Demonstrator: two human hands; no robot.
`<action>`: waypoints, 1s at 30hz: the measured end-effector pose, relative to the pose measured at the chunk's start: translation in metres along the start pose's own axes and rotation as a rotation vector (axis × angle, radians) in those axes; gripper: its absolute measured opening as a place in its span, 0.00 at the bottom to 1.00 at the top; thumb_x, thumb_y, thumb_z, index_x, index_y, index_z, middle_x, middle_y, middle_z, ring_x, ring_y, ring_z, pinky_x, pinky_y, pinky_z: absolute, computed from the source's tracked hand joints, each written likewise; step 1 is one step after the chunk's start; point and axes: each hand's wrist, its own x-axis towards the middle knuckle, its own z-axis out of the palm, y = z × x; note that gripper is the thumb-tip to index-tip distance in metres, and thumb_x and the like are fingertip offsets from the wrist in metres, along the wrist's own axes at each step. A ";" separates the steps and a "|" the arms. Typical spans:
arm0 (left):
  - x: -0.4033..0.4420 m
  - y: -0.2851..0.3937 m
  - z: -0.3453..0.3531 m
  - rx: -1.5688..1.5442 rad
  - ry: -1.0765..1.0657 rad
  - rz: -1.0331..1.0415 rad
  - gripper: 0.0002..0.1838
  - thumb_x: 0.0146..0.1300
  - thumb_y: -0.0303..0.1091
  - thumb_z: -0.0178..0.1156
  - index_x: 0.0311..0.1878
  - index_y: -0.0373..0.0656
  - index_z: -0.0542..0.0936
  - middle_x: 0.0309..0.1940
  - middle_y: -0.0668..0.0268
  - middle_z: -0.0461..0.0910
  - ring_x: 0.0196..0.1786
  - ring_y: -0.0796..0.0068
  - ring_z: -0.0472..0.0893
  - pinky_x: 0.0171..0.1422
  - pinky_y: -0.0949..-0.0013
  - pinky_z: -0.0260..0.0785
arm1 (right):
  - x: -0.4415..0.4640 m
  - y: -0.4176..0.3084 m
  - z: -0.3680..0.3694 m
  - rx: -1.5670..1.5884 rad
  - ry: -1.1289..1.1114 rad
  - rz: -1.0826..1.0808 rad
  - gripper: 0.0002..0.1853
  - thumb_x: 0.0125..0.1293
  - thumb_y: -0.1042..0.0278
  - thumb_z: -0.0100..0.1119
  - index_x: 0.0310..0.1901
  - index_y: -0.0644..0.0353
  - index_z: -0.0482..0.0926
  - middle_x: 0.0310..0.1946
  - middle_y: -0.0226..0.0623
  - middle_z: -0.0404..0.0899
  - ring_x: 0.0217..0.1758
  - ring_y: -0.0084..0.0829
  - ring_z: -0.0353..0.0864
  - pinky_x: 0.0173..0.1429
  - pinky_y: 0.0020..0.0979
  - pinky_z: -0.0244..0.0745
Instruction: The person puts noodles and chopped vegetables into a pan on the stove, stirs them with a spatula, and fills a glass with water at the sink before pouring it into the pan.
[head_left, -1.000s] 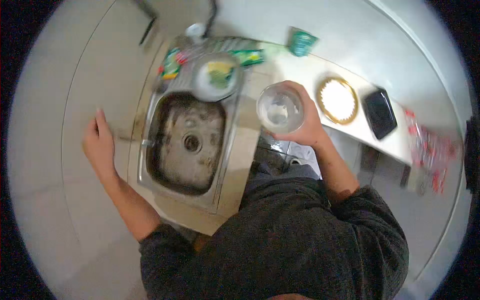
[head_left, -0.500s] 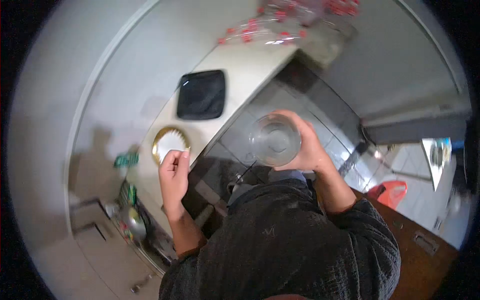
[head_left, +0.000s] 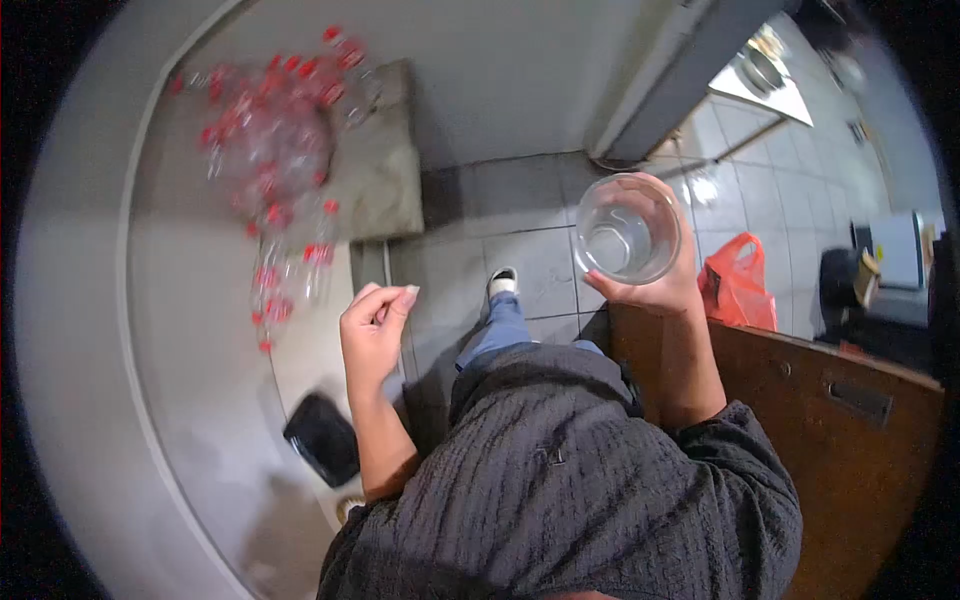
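Note:
A clear round container is held up at right of centre, its wide rim facing the camera. My right hand wraps round its right side and underside. My left hand is raised at left of centre, with fingers curled and the thumb against them; whether anything small is between them is hidden. Below and left of that hand, a black square plate lies on the white counter. Part of a gold-rimmed plate shows beside my left sleeve.
Many clear bottles with red caps are heaped at upper left, beside a grey slab. A brown wooden door stands at right, with a red plastic bag behind it. Grey floor tiles lie ahead.
The view has swung from the sink, past the counter, to the floor and doorway. My left hand's fingers have curled in. My right hand still holds the clear container.

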 end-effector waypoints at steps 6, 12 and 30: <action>0.157 0.026 0.067 -0.166 -0.468 -0.001 0.24 0.75 0.47 0.47 0.38 0.36 0.83 0.22 0.75 0.65 0.29 0.86 0.63 0.35 0.78 0.56 | 0.016 0.007 -0.049 -0.140 0.418 0.200 0.49 0.32 0.69 0.80 0.60 0.65 0.64 0.50 0.38 0.77 0.57 0.30 0.74 0.61 0.33 0.70; 0.266 0.094 0.184 -0.140 -0.881 0.165 0.24 0.76 0.48 0.45 0.44 0.37 0.82 0.24 0.76 0.66 0.31 0.85 0.64 0.36 0.79 0.58 | 0.012 0.029 -0.098 -0.234 0.772 0.300 0.49 0.34 0.68 0.80 0.61 0.66 0.63 0.49 0.39 0.77 0.57 0.30 0.74 0.63 0.33 0.68; 0.343 0.311 0.595 -0.155 -1.420 0.462 0.10 0.70 0.35 0.57 0.39 0.37 0.79 0.29 0.74 0.75 0.32 0.87 0.69 0.37 0.80 0.62 | 0.007 0.104 -0.346 -0.469 1.432 0.475 0.48 0.34 0.67 0.83 0.60 0.63 0.67 0.50 0.37 0.76 0.54 0.29 0.76 0.60 0.32 0.71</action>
